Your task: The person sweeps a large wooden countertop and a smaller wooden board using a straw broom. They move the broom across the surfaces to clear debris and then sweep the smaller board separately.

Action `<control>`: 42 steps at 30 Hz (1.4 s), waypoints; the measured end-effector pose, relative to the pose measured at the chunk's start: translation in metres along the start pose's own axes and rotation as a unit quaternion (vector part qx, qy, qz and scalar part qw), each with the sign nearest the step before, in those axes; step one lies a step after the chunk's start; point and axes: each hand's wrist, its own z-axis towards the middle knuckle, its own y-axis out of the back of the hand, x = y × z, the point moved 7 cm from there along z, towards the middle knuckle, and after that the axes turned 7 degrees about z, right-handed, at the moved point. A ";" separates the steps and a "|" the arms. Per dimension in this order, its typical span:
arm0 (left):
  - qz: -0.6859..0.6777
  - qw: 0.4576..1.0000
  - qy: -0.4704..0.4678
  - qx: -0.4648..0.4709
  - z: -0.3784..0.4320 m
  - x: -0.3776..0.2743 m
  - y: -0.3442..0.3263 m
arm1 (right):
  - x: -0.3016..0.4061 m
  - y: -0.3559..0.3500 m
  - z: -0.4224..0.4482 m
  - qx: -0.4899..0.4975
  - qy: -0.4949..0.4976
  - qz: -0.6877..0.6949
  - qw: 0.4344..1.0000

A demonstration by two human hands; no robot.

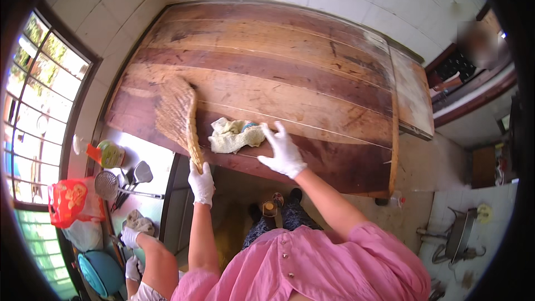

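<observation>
My left hand, in a white glove, grips the handle end of a woven palm-leaf hand fan, whose blade lies against the wooden tabletop and points away from me. Right of the fan, near the table's front edge, lies a crumpled pale cloth with a small blue patch. My right hand, also gloved, is over the table just right of the cloth, fingers spread. Whether its fingertips touch the cloth I cannot tell.
Left of the table, a counter holds a spray bottle, a skimmer and other utensils. Another person's gloved hand is beside a cloth there. A second person stands at the far right opening.
</observation>
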 end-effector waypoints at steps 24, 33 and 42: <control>0.056 0.904 -0.345 0.244 -0.233 -0.215 -0.359 | -0.258 0.154 -0.456 -0.476 -0.334 0.285 0.762; 0.097 0.851 -0.333 0.394 -0.521 -0.270 -0.507 | -0.352 0.231 -0.629 -0.595 -0.391 0.399 0.578; 0.010 0.824 -0.378 0.421 -0.608 -0.350 -0.528 | -0.388 0.221 -0.738 -0.614 -0.460 0.414 0.489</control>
